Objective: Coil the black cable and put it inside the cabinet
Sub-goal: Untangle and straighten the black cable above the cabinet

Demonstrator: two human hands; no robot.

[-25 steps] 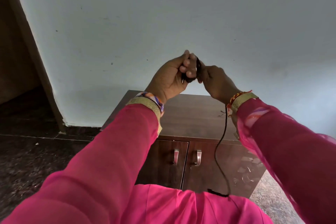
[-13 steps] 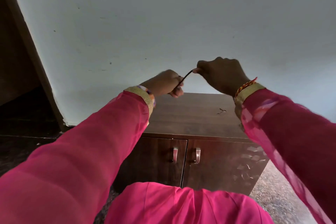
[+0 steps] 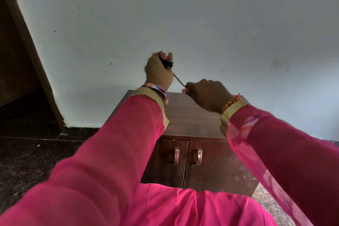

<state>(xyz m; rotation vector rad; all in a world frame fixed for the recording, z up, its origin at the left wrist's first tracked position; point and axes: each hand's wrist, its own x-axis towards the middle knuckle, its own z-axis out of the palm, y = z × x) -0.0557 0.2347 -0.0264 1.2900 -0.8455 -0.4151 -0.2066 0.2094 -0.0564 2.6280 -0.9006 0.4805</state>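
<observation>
A thin black cable (image 3: 177,78) runs taut between both hands, raised in front of the pale wall. My left hand (image 3: 159,71) is higher and closed around a small bundle of the cable. My right hand (image 3: 207,95) is lower and to the right, pinching the cable's free stretch. Below them stands a low dark-brown wooden cabinet (image 3: 187,121) with two doors, both closed, each with a metal handle (image 3: 176,156). Most of the cable is hidden inside my fists.
The cabinet stands against a pale blue wall (image 3: 183,14). A dark wooden door frame (image 3: 27,42) slants at the left. Dark speckled floor (image 3: 23,161) lies left of the cabinet. My pink sleeves and lap fill the lower view.
The long hanging part of the cable is gone from view. My left hand has risen with the bundle while my right hand dropped lower, so the cable now slants down to the right.
</observation>
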